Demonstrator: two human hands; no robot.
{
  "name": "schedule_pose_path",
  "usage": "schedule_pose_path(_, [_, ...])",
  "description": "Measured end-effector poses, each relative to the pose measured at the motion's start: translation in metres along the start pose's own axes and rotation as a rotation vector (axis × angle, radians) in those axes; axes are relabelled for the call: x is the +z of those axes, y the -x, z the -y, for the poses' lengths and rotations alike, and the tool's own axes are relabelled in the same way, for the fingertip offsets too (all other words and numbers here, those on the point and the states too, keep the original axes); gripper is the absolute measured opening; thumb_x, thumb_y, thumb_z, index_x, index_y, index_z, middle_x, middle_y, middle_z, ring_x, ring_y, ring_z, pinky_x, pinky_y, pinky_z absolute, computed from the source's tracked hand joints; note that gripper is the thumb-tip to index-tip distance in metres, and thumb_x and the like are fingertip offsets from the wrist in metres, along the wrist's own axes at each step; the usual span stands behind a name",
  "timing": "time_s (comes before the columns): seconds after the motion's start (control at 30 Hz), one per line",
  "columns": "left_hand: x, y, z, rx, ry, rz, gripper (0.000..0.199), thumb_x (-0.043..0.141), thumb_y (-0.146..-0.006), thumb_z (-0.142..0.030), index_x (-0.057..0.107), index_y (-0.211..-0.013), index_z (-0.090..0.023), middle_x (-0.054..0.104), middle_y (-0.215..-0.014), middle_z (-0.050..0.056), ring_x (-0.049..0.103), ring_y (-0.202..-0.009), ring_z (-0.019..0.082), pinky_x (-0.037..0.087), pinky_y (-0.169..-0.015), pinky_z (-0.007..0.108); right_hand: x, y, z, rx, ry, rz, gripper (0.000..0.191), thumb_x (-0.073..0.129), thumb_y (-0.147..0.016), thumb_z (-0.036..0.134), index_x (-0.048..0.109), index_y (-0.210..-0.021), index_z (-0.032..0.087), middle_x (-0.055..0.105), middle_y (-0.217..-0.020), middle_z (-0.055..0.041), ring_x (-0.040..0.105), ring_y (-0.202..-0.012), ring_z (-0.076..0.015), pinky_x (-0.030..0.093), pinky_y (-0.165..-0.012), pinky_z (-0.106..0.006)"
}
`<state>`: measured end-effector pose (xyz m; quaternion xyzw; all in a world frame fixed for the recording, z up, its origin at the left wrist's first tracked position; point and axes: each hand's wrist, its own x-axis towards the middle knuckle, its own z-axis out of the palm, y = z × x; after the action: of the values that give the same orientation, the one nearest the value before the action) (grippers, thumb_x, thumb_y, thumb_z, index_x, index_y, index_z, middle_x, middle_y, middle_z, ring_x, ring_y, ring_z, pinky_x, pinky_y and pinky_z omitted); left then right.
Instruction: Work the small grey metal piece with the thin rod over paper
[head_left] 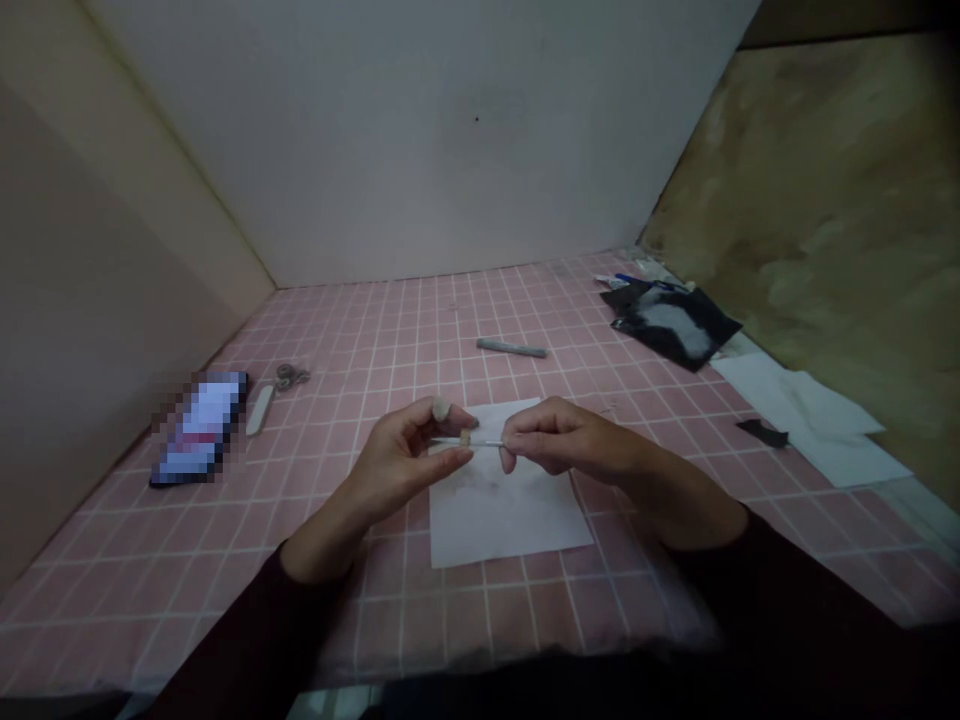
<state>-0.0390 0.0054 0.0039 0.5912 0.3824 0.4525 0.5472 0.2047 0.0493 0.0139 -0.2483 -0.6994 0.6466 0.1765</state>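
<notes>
My left hand point(409, 452) pinches a small tan piece point(465, 438) between thumb and fingers. What the piece is I cannot make out. One left finger has a pale beige wrap point(441, 408) on it. My right hand point(551, 437) is closed on a thin whitish rod point(489, 443), which reaches left to the tan piece and seems to pass through or behind it. Both hands are just above a sheet of white paper point(510, 520) with faint grey smudges, lying on the table.
A grey stick point(511, 348) lies beyond the paper. On the left are a phone point(201, 428), a white flat strip point(260, 410) and small grey lumps point(291, 376). To the right lie black sheets with whitish powder point(675, 322), white papers point(814, 425) and a dark scrap point(763, 433).
</notes>
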Motion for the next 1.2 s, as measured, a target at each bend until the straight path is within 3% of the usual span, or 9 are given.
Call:
schedule_pose_path(0.23, [0.0, -0.001, -0.002, -0.108, 0.089, 0.058, 0.023, 0.082, -0.075, -0.018, 0.069, -0.093, -0.015, 0.064, -0.083, -0.002, 0.066, -0.069, 0.009, 0.055, -0.068, 0.023, 0.002, -0.002, 0.004, -0.053, 0.165, -0.009, 0.036, 0.053, -0.095, 0.041, 0.071, -0.085, 0.011, 0.033, -0.053, 0.0084, 0.03, -0.049, -0.006, 0.023, -0.049, -0.024])
schedule_pose_path(0.63, [0.002, -0.003, -0.002, -0.113, 0.143, 0.028, 0.021, 0.082, -0.074, -0.018, 0.07, -0.091, -0.015, 0.069, -0.087, 0.0, 0.07, -0.07, 0.011, 0.057, -0.073, 0.024, 0.004, -0.003, 0.004, -0.116, 0.238, -0.039, 0.034, 0.052, -0.095, 0.038, 0.071, -0.083, 0.011, 0.038, -0.057, 0.0069, 0.034, -0.054, -0.0071, 0.027, -0.055, -0.025])
schedule_pose_path(0.8, [0.007, 0.0, -0.004, -0.168, 0.114, 0.008, 0.024, 0.084, -0.072, -0.019, 0.07, -0.091, -0.016, 0.07, -0.08, -0.001, 0.069, -0.072, 0.012, 0.056, -0.072, 0.024, 0.011, -0.006, 0.005, -0.181, 0.212, -0.042, 0.035, 0.051, -0.096, 0.038, 0.069, -0.082, 0.011, 0.052, -0.068, 0.0016, 0.045, -0.065, -0.0092, 0.034, -0.063, -0.025])
schedule_pose_path(0.97, [0.004, 0.0, -0.005, -0.083, 0.066, -0.095, 0.024, 0.086, -0.068, -0.018, 0.071, -0.087, -0.015, 0.072, -0.085, 0.001, 0.068, -0.075, 0.012, 0.055, -0.071, 0.023, 0.002, 0.0, 0.007, -0.098, 0.214, -0.024, 0.037, 0.052, -0.097, 0.042, 0.07, -0.085, 0.012, 0.035, -0.055, 0.0074, 0.032, -0.051, -0.0071, 0.024, -0.051, -0.025])
schedule_pose_path(1.2, [0.006, 0.001, -0.005, -0.09, 0.043, -0.043, 0.023, 0.086, -0.07, -0.019, 0.073, -0.088, -0.016, 0.072, -0.084, 0.001, 0.067, -0.076, 0.012, 0.055, -0.071, 0.024, 0.002, -0.003, 0.004, -0.1, 0.139, 0.006, 0.037, 0.054, -0.096, 0.042, 0.07, -0.084, 0.012, 0.039, -0.055, 0.007, 0.033, -0.049, -0.0063, 0.024, -0.049, -0.023])
